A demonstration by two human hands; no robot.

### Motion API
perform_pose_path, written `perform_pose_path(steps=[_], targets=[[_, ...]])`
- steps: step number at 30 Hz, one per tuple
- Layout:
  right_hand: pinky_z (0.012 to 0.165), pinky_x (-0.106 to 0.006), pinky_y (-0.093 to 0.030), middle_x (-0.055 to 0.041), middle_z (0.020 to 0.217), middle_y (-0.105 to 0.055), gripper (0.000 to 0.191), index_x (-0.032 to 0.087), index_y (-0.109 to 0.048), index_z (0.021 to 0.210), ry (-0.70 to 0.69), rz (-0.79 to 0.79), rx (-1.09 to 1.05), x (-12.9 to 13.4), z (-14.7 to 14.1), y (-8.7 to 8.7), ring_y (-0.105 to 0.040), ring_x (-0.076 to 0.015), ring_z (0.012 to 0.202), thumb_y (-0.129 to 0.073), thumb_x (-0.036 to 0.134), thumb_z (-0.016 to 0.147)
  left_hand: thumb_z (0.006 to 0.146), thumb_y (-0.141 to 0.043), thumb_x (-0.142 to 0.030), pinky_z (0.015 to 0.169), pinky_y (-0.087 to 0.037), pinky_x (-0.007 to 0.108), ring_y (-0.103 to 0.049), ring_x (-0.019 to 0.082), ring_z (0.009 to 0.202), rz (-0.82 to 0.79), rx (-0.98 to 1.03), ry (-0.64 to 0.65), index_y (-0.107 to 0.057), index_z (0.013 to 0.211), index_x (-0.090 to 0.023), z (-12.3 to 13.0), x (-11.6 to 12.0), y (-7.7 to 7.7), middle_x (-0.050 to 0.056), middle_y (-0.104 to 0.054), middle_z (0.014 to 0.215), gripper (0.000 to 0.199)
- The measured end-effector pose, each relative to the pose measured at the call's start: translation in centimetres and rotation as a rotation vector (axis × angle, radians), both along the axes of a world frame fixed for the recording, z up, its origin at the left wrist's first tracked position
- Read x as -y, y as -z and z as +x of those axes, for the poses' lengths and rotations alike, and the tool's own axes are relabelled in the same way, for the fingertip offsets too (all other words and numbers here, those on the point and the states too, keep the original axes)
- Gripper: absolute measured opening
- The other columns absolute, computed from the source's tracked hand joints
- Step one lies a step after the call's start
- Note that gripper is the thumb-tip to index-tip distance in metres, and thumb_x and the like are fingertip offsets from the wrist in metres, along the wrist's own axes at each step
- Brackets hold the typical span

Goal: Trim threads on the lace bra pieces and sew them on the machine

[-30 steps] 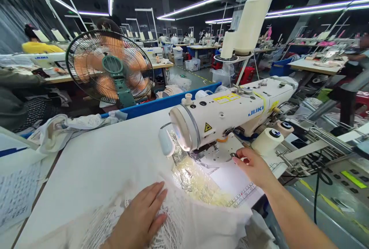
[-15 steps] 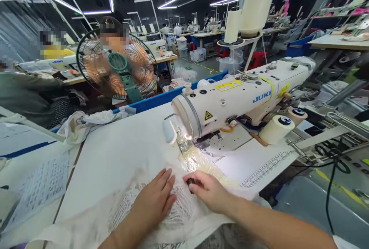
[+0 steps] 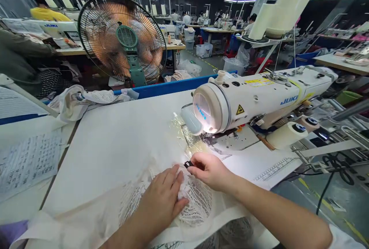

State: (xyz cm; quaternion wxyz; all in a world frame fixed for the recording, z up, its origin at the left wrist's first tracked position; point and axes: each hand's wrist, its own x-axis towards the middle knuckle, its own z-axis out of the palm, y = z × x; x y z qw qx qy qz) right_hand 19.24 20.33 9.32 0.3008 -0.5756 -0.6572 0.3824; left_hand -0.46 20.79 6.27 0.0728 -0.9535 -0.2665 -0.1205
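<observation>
White lace fabric (image 3: 197, 203) lies across the front of the white sewing table (image 3: 115, 133), its lace cup part under and beside my hands. My left hand (image 3: 163, 199) rests flat on the lace with its fingers spread. My right hand (image 3: 209, 170) pinches a small black clip-like piece (image 3: 188, 164) between thumb and fingertips, at the upper edge of the lace. Just beyond it, clear film and a yellowish strip (image 3: 196, 149) lie below the lit head of the white sewing machine (image 3: 245, 102).
A large fan (image 3: 127, 37) stands behind the table, with a person partly hidden behind it. Crumpled fabric (image 3: 77, 102) lies at the back left, above a handwritten sheet (image 3: 31, 160). Thread cones (image 3: 286, 135) stand right of the machine; a ruler strip (image 3: 271, 170) marks the right edge.
The view has shifted, so the machine appears farther right. My right hand still pinches the black piece, which now shows more clearly at the lace's upper edge. My left hand stays on the lace.
</observation>
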Motion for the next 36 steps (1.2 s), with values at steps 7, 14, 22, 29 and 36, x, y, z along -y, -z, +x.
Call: perform_pose_path(steps=[7, 14, 22, 29, 36], targets=[[0.063, -0.025, -0.038, -0.0006, 0.074, -0.051, 0.008, 0.019, -0.051, 0.076, -0.099, 0.178, 0.436, -2.1, -2.6, 1.0, -0.049, -0.0149, 0.072, -0.049, 0.012, 0.078, 0.079, -0.064, -0.037, 0.086, -0.054, 0.047, -0.056, 0.034, 0.110, -0.168, -0.126, -0.094, -0.059, 0.119, -0.006, 0.4, 0.7, -0.4, 0.021, -0.057, 0.125, 0.051], [0.054, -0.030, -0.036, -0.0066, 0.076, -0.060, 0.017, 0.016, -0.060, 0.079, -0.160, 0.187, 0.804, -2.1, -3.3, 1.3, -0.053, -0.0182, 0.066, -0.045, 0.012, 0.085, 0.084, -0.056, -0.037, 0.094, -0.048, 0.048, -0.050, 0.032, 0.119, -0.338, -0.185, -0.176, -0.050, 0.130, -0.009, 0.7, 0.8, -0.9, 0.018, -0.047, 0.137, 0.053], [0.050, -0.028, -0.032, -0.0061, 0.071, -0.059, 0.016, 0.015, -0.060, 0.074, -0.239, 0.200, 0.887, -2.6, -3.9, 2.1, -0.053, -0.0172, 0.062, -0.048, 0.010, 0.083, 0.081, -0.059, -0.039, 0.093, -0.049, 0.050, -0.053, 0.033, 0.115, -0.304, -0.085, -0.191, -0.056, 0.123, -0.013, 0.5, 0.8, 0.3, 0.016, -0.056, 0.129, 0.050], [0.049, -0.030, -0.032, -0.0068, 0.072, -0.059, 0.013, 0.016, -0.060, 0.078, -0.324, 0.165, 0.919, -2.8, -4.2, 1.4, -0.050, -0.0178, 0.061, -0.055, 0.005, 0.072, 0.080, -0.060, -0.039, 0.089, -0.052, 0.048, -0.057, 0.032, 0.109, -0.241, -0.137, -0.176, -0.057, 0.123, -0.012, 0.7, 0.8, -0.3, 0.017, -0.058, 0.125, 0.051], [0.050, -0.029, -0.031, -0.0058, 0.067, -0.056, 0.021, 0.016, -0.059, 0.070, -0.400, 0.116, 0.964, -2.0, -2.8, -0.3, -0.048, -0.0174, 0.060, -0.055, -0.003, 0.062, 0.080, -0.062, -0.034, 0.085, -0.055, 0.048, -0.058, 0.034, 0.109, -0.146, -0.181, -0.111, -0.057, 0.123, -0.007, 0.7, 0.9, -0.6, 0.021, -0.054, 0.128, 0.051]])
